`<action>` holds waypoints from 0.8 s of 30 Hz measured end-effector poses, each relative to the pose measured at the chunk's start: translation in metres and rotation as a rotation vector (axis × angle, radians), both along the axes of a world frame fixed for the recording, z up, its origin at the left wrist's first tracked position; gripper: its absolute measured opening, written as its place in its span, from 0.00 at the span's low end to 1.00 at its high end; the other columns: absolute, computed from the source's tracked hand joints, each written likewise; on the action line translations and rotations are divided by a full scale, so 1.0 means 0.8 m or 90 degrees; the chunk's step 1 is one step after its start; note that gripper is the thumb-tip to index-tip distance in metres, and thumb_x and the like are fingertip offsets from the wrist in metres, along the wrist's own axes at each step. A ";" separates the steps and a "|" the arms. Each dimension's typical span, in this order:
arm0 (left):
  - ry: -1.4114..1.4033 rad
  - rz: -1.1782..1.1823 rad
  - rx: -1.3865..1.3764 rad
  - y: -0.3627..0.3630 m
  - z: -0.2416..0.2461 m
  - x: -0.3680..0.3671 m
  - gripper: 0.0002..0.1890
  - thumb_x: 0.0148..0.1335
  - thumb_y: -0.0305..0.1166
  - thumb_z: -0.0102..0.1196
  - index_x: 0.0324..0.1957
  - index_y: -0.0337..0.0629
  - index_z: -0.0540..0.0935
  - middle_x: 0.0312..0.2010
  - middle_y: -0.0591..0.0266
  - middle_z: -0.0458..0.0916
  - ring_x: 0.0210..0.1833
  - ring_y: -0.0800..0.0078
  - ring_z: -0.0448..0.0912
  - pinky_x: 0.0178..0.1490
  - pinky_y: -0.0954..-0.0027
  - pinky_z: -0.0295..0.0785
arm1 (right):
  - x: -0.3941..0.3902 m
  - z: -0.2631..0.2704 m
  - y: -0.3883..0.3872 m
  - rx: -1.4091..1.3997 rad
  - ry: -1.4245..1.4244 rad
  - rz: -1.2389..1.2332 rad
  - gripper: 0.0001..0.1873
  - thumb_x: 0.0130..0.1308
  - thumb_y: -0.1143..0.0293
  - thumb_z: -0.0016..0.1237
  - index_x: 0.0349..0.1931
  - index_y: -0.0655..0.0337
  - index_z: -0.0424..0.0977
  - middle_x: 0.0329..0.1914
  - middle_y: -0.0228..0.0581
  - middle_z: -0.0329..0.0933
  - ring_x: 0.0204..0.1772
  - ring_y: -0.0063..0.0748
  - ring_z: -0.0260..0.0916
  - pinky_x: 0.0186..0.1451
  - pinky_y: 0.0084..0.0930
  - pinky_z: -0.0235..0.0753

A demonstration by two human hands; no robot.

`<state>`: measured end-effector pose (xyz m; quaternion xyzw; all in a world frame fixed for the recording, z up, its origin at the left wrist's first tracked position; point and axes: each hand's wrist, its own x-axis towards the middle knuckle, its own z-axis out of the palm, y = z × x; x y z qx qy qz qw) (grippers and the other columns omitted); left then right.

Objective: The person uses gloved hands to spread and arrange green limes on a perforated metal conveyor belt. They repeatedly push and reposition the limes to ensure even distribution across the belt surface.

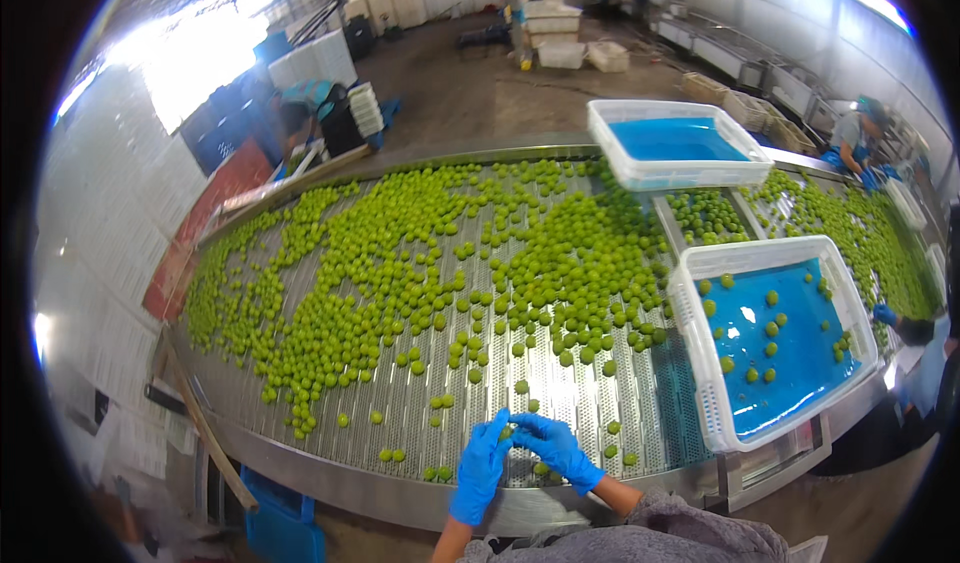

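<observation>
My left hand point(481, 467) and my right hand point(555, 449), both in blue gloves, meet over the near edge of a perforated metal conveyor point(480, 405). Between them shows a small round green fruit point(506, 433), partly covered by the fingers. The left fingers wrap its side. My right fingertips reach to it, though whether they grip is hidden. A few loose green fruits point(540, 469) lie under the right hand. Farther across the conveyor spreads a thick layer of green fruits point(390, 255), with scattered ones nearer me.
To the right, a white plastic crate point(701, 390) with a blue bottom holds several fruits. Another white crate point(600, 139) rests across the far rim. A wooden bar point(214, 428) slants at the left end. Workers stand at far left point(307, 105), far right point(855, 139) and near right point(926, 364).
</observation>
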<state>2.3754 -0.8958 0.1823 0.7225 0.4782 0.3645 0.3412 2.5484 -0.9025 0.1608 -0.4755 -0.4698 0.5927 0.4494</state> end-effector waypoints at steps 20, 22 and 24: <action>-0.075 -0.005 -0.085 -0.085 -0.054 0.163 0.33 0.74 0.51 0.43 0.71 0.37 0.64 0.35 0.62 0.71 0.26 0.80 0.72 0.27 0.73 0.69 | 0.141 0.000 -0.117 0.238 -0.183 -0.017 0.17 0.72 0.57 0.48 0.50 0.60 0.78 0.36 0.47 0.78 0.38 0.46 0.78 0.43 0.38 0.75; -0.076 -0.004 -0.086 -0.084 -0.049 0.177 0.33 0.74 0.51 0.43 0.71 0.37 0.64 0.35 0.62 0.71 0.26 0.80 0.72 0.27 0.73 0.69 | 0.148 0.002 -0.119 0.241 -0.185 -0.026 0.14 0.72 0.59 0.48 0.44 0.60 0.77 0.34 0.47 0.77 0.36 0.47 0.77 0.41 0.38 0.75; -0.080 -0.004 -0.089 -0.087 -0.047 0.191 0.32 0.74 0.50 0.44 0.71 0.37 0.64 0.35 0.62 0.71 0.26 0.80 0.72 0.27 0.73 0.69 | 0.156 -0.004 -0.120 0.244 -0.195 -0.032 0.12 0.72 0.62 0.46 0.42 0.61 0.76 0.33 0.46 0.76 0.35 0.48 0.75 0.41 0.37 0.74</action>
